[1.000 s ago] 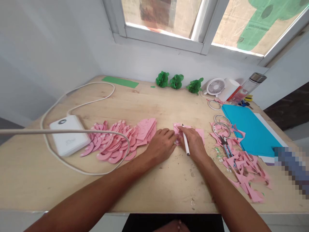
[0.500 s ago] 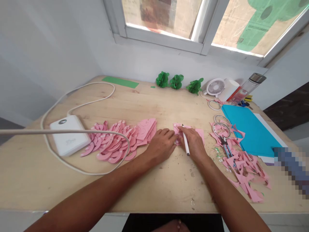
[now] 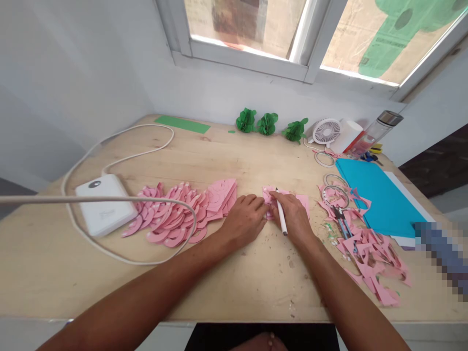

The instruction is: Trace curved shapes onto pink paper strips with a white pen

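Observation:
A white marker (image 3: 281, 218) with dark ends sits in my right hand (image 3: 294, 214), whose fingers are closed around it over a sheet of pink paper (image 3: 302, 200). Much of that sheet is hidden beneath the hand. At the paper's left edge, my left hand (image 3: 246, 218) lies low with its fingers bent and close together, holding the sheet against the table. Just left of it is a stack of pink paper squares (image 3: 222, 192) with curved outlines on them. Beyond the stack spreads a pile of curved pink paper cutouts (image 3: 175, 214).
A white power bank (image 3: 106, 204) with a looping cable (image 3: 120, 262) stands left. To the right are pink scraps (image 3: 376, 263), scissors (image 3: 342, 225), tape rings (image 3: 335, 196) and blue sheets (image 3: 380, 195). Green paper clusters (image 3: 267, 124), a fan (image 3: 326, 131) and a bottle (image 3: 378, 131) line the back.

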The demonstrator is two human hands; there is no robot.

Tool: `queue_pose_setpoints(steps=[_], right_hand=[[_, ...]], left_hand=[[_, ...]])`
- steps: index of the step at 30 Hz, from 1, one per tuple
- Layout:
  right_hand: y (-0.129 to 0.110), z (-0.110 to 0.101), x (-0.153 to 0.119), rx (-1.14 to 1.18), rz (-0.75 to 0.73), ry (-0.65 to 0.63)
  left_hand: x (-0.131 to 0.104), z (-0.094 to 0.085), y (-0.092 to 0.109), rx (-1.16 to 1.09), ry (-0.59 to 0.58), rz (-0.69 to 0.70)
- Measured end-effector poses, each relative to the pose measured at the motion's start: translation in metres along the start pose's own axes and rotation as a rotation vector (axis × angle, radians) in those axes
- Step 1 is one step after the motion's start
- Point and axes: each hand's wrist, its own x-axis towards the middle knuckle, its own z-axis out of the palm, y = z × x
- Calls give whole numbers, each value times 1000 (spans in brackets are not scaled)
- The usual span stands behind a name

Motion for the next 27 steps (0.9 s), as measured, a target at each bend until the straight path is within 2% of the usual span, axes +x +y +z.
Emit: queue_pose_setpoints(steps=[27], right_hand=[[0,-2,0,4,4,-32]], left_hand=[[0,1,-1,-2,-3,3]])
